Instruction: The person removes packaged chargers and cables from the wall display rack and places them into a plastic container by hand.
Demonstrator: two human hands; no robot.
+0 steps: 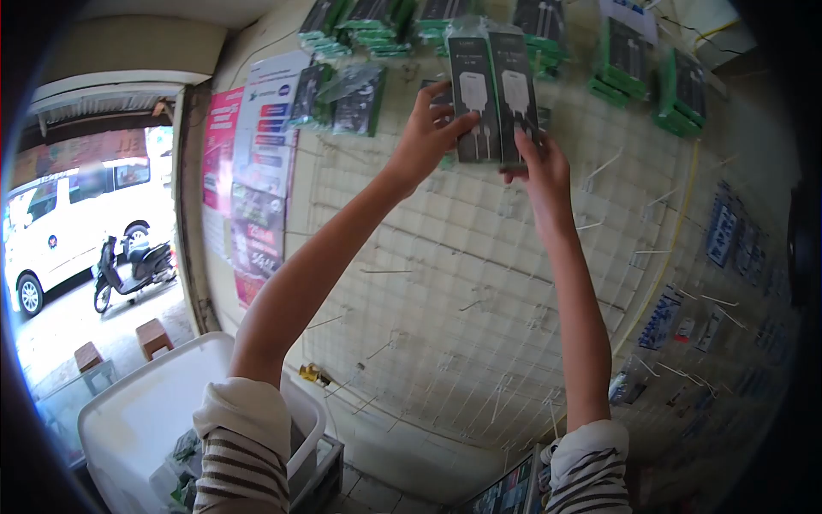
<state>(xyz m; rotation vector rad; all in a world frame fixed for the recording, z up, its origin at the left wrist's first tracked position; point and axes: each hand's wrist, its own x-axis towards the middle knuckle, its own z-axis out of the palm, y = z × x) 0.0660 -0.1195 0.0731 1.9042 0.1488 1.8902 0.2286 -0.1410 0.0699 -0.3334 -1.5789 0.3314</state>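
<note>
Dark boxes (507, 62), two side by side, sit grasped by partly curled hands: left hand (428, 130) at the left edge, right hand (545, 167) lower right.

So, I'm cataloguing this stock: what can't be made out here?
All in the head view:
Held boxes: small print too small and blurred.
Left hand and right hand: fingers partly hidden behind the boxes.
White bin: contents partly covered by the left sleeve and cut off by the bottom edge.
Uppermost packs: cut off by the top edge.
</note>
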